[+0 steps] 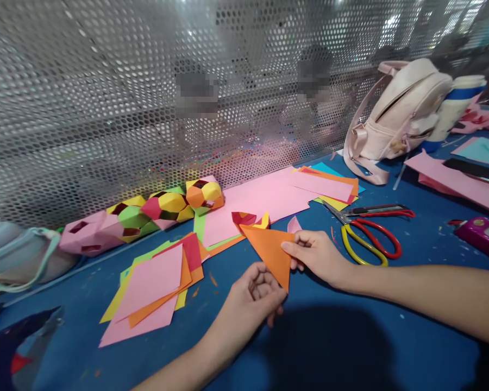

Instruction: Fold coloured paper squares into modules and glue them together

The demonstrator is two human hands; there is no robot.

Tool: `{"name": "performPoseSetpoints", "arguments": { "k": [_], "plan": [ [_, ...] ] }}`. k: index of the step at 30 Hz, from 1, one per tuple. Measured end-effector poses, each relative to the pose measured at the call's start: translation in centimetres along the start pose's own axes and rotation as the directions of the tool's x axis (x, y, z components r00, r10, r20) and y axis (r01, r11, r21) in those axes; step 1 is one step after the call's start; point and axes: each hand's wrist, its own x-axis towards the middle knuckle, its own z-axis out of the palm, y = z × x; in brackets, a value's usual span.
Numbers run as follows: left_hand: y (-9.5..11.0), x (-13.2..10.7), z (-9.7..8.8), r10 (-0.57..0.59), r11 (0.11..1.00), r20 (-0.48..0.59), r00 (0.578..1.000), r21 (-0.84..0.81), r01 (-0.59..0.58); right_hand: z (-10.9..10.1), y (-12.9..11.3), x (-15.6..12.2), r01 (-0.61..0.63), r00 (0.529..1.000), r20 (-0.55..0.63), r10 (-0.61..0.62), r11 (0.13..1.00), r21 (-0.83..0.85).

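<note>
Closest, the left hand [256, 293] pinches the lower tip of an orange paper triangle [272, 251] over the table [126, 366] while the right hand [318, 256] grips its right edge; it looks folded, inner layers hidden. I'd call the folded paper shapes [169, 209] done; stacked sheets [155, 279] lie unfolded.

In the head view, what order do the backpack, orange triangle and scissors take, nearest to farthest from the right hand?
1. Orange triangle: pinched in the right hand.
2. Scissors: just beyond the hand, to its right.
3. Backpack: farther back, on the right.
</note>
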Motion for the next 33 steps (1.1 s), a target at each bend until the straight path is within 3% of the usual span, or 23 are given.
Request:
{"name": "performPoseSetpoints", "arguments": {
  "k": [4, 7, 10, 16, 23, 26, 29, 33],
  "plan": [
    [0.2, 0.1, -0.4, 0.073, 0.987, -0.133, 0.988, -0.134, -0.091, -0.2, -0.2, -0.2, 0.07, 0.997, -0.034, -0.071, 0.997, -0.038],
    [1.0, -0.1, -0.6, 0.058, 0.963, -0.189, 0.98, -0.249, -0.105, -0.2, -0.8, -0.7, 0.129, 0.989, -0.056, -0.138, 0.981, -0.142],
    [2.0, -0.3, -0.5, 0.018, 0.944, -0.142, 0.99, -0.323, -0.063, -0.1, -1.9, -1.5, 0.129, 0.992, 0.032, -0.126, 0.974, -0.186],
    [2.8, 0.1, -0.6, -0.083, 0.957, -0.149, 0.985, -0.288, 0.038, 0.2, -2.5, -2.2, 0.08, 0.98, 0.194, -0.039, 0.975, -0.208],
    [1.7, 0.5, -0.9, -0.064, 0.916, -0.04, 0.997, -0.4, 0.043, -0.1, -0.4, -0.9, 0.021, 0.997, 0.069, -0.017, 0.998, -0.058],
    [1.5, 0.6, -1.1, -0.035, 0.941, 0.004, 0.999, -0.336, 0.034, -0.3, -0.5, -0.9, 0.049, 0.998, 0.056, -0.043, 0.991, -0.127],
    [1.4, 0.8, -1.8, -0.036, 0.984, 0.036, 0.999, -0.176, 0.042, -0.6, -1.0, -0.9, 0.096, 0.994, 0.08, -0.073, 0.937, -0.335],
    [1.4, 1.1, -2.7, 0.036, 0.995, -0.008, 0.999, 0.096, -0.035, -1.2, -1.2, -0.6, 0.186, 0.978, 0.175, -0.113, 0.85, -0.492]
  ]
}}
